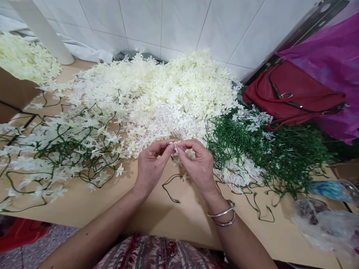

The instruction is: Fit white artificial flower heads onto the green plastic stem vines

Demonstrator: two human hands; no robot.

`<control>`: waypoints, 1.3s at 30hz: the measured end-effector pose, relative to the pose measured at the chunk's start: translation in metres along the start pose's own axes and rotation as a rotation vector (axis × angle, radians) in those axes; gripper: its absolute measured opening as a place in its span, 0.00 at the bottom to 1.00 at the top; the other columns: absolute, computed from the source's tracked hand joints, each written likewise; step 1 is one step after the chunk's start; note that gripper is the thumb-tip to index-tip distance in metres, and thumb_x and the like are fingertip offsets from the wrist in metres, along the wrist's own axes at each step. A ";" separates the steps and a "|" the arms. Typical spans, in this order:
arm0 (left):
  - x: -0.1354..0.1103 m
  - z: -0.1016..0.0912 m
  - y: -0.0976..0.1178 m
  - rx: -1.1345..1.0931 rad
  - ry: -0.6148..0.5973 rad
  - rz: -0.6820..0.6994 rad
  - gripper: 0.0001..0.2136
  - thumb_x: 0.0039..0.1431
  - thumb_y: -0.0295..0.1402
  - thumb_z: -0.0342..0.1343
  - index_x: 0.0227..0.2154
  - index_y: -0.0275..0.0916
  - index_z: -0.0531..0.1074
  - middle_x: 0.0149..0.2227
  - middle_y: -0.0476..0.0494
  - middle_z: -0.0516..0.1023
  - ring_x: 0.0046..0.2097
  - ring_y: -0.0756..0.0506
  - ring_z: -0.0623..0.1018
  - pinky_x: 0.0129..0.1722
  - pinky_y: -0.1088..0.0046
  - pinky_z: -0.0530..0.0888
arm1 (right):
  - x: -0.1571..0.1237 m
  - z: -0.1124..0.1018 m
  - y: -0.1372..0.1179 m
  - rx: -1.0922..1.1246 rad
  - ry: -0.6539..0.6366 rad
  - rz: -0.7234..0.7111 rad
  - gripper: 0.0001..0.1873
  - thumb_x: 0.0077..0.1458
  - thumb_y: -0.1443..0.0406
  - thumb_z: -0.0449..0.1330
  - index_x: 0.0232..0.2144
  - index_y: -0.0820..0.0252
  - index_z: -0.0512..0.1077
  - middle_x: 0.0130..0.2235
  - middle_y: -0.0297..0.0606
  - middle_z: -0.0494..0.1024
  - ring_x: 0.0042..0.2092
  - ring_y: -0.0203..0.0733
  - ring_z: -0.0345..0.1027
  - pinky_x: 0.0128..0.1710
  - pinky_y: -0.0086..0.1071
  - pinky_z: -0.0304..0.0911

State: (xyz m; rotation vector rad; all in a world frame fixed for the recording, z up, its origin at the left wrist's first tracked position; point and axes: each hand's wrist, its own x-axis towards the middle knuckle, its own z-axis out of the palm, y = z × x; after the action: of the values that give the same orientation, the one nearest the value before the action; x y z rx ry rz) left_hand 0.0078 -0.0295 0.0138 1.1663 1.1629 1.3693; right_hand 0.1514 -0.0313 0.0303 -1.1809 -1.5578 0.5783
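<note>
My left hand point(151, 164) and my right hand point(198, 164) meet above the brown board point(157, 216), fingertips pinched together on a small white artificial flower point(175, 147). A thin green stem point(171, 185) with a few flowers hangs from that pinch down to the board. Two silver bangles sit on my right wrist. Just behind my hands lies a big heap of loose white flowers point(157, 89). To the left lie green stems with flowers fitted on them point(64, 149). To the right is a tangle of mostly bare green stems point(269, 149).
A red handbag point(291, 93) rests on purple cloth point(331, 56) at the back right. Clear plastic bags point(325, 220) lie at the right front. Another flower heap point(25, 56) sits on a box at the far left, by a white post. A tiled wall closes the back.
</note>
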 end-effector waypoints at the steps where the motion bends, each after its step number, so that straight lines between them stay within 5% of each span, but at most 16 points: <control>1: 0.000 0.000 -0.001 0.008 0.000 0.006 0.10 0.62 0.39 0.66 0.41 0.39 0.83 0.36 0.46 0.86 0.37 0.47 0.82 0.42 0.71 0.78 | 0.000 0.000 0.000 -0.053 -0.003 -0.060 0.07 0.62 0.72 0.63 0.36 0.55 0.77 0.38 0.36 0.82 0.41 0.42 0.76 0.45 0.39 0.69; 8: -0.003 0.001 -0.003 0.132 0.013 0.128 0.05 0.64 0.34 0.64 0.40 0.41 0.83 0.37 0.48 0.86 0.37 0.50 0.81 0.39 0.75 0.76 | -0.001 0.003 0.001 -0.363 0.070 -0.271 0.05 0.63 0.71 0.63 0.36 0.56 0.75 0.41 0.42 0.79 0.45 0.48 0.74 0.49 0.46 0.69; 15: -0.004 -0.001 -0.001 0.298 -0.020 0.345 0.05 0.67 0.30 0.61 0.42 0.41 0.80 0.39 0.47 0.85 0.39 0.49 0.82 0.40 0.74 0.77 | 0.000 0.004 -0.002 -0.034 0.067 -0.019 0.06 0.61 0.72 0.63 0.35 0.55 0.76 0.48 0.41 0.80 0.53 0.45 0.76 0.56 0.44 0.70; 18: -0.004 -0.002 -0.001 0.302 -0.045 0.367 0.05 0.67 0.29 0.60 0.42 0.41 0.80 0.40 0.45 0.86 0.40 0.48 0.83 0.40 0.73 0.77 | 0.001 0.003 0.000 0.106 0.029 0.074 0.06 0.59 0.72 0.64 0.33 0.55 0.75 0.45 0.38 0.82 0.49 0.43 0.78 0.54 0.41 0.70; 28: -0.009 -0.003 -0.002 0.355 0.001 0.541 0.07 0.64 0.26 0.64 0.43 0.41 0.78 0.38 0.48 0.85 0.36 0.51 0.81 0.39 0.75 0.77 | 0.002 -0.004 -0.001 0.259 0.047 -0.023 0.08 0.59 0.72 0.65 0.33 0.54 0.73 0.36 0.34 0.79 0.43 0.41 0.75 0.49 0.38 0.69; 34: -0.014 -0.006 0.008 0.375 0.112 0.539 0.06 0.68 0.27 0.60 0.46 0.41 0.74 0.42 0.44 0.82 0.40 0.48 0.80 0.39 0.71 0.76 | 0.003 -0.005 0.003 0.438 0.054 0.209 0.09 0.58 0.66 0.68 0.38 0.54 0.71 0.41 0.37 0.80 0.44 0.41 0.77 0.45 0.34 0.73; 39: -0.015 -0.019 0.017 0.528 -0.040 0.526 0.06 0.69 0.26 0.56 0.45 0.42 0.74 0.41 0.45 0.82 0.40 0.47 0.80 0.40 0.71 0.76 | 0.007 -0.012 0.010 0.385 -0.018 0.273 0.10 0.62 0.60 0.66 0.44 0.55 0.73 0.38 0.36 0.80 0.36 0.39 0.76 0.39 0.33 0.73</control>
State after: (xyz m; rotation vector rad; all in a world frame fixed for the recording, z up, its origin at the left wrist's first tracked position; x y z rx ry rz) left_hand -0.0115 -0.0475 0.0280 1.9749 1.2836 1.4439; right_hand 0.1665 -0.0242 0.0293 -1.0954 -1.2336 1.0214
